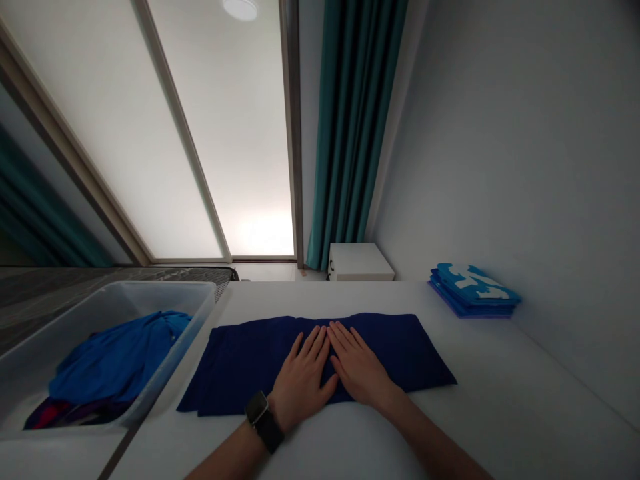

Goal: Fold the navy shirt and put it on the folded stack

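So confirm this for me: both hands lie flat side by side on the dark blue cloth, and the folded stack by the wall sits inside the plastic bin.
Not quite. The head view shows the folded stack on the white table by the wall, not inside the plastic bin. The rest holds: left hand and right hand lie flat side by side on the dark blue cloth.

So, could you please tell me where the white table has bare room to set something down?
Bare table lies right of the dark blue folded cloth, up to the folded blue-and-white stack by the wall. The middle is crowded: left hand and right hand press the cloth.
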A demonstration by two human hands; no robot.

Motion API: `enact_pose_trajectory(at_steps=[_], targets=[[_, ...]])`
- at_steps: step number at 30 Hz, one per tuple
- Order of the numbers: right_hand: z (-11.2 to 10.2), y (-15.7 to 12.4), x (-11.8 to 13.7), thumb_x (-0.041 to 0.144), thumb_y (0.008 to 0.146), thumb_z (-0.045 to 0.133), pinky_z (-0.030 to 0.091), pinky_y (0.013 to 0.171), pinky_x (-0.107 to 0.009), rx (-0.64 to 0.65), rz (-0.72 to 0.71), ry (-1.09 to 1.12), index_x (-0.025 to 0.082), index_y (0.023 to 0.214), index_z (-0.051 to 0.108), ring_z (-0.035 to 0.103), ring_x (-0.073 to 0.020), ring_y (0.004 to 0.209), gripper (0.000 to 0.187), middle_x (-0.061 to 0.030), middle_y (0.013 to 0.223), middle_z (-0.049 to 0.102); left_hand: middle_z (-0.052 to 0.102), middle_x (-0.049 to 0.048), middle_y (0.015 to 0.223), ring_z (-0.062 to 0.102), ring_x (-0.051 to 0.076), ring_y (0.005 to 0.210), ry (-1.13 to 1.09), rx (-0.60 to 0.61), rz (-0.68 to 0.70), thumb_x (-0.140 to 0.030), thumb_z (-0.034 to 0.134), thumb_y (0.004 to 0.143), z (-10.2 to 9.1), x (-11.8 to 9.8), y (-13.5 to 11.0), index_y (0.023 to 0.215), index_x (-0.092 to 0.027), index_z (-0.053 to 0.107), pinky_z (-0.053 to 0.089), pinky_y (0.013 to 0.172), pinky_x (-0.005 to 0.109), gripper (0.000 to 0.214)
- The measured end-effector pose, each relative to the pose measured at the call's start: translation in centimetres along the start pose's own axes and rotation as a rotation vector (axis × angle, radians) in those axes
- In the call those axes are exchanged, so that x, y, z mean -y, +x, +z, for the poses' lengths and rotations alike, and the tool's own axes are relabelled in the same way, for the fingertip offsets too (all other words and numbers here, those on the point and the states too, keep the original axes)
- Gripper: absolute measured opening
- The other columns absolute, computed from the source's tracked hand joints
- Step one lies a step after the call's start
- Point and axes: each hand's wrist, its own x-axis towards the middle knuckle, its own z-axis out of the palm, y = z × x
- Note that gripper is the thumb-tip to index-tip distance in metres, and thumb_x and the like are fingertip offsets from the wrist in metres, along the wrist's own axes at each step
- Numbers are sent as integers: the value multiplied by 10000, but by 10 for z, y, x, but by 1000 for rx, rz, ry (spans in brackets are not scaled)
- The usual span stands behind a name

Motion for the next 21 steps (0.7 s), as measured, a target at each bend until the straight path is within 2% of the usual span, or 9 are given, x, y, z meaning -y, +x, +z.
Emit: enact_pose_trajectory(at_steps=[4, 10, 13, 18, 21], targets=[[5, -3, -2, 313, 994, 266, 174, 1188, -422, -27, -2, -10, 109, 1509, 259, 181, -198, 1453, 554, -85, 1567, 250, 289, 106, 1560, 232, 255, 1448, 31, 2, 24, -474, 389, 931, 0, -1, -1, 1507, -133, 269, 209, 1179, 459, 681], [7, -4, -3, 395, 1007, 213, 134, 1193, -439, 10, 7, 3, 105, 1505, 267, 144, -205, 1461, 579, -91, 1574, 208, 263, 109, 1570, 194, 265, 1458, 106, 8, 37, -440, 356, 940, 4, 1, -3, 1515, -114, 237, 192, 1175, 484, 672], [8, -3, -3, 426, 1001, 230, 121, 1194, -447, 18, 12, -3, 100, 1507, 259, 131, -215, 1464, 603, -94, 1574, 199, 261, 103, 1572, 181, 261, 1462, 136, -9, 1, -378, 344, 943, 6, 2, -6, 1516, -122, 236, 181, 1176, 482, 637], [4, -3, -1, 429, 994, 249, 129, 1191, -445, 47, 33, -7, 87, 1509, 242, 138, -222, 1462, 618, -99, 1576, 186, 305, 140, 1551, 216, 300, 1448, 164, -48, -80, -478, 311, 954, 7, 1, -11, 1487, -99, 315, 188, 1165, 511, 653], [3, -3, 0, 411, 994, 255, 129, 1188, -453, 44, 28, -7, 112, 1514, 239, 138, -223, 1462, 600, -91, 1579, 176, 315, 141, 1547, 216, 294, 1449, 168, -60, -77, -466, 324, 948, 8, 1, -12, 1487, -99, 317, 166, 1176, 500, 651]])
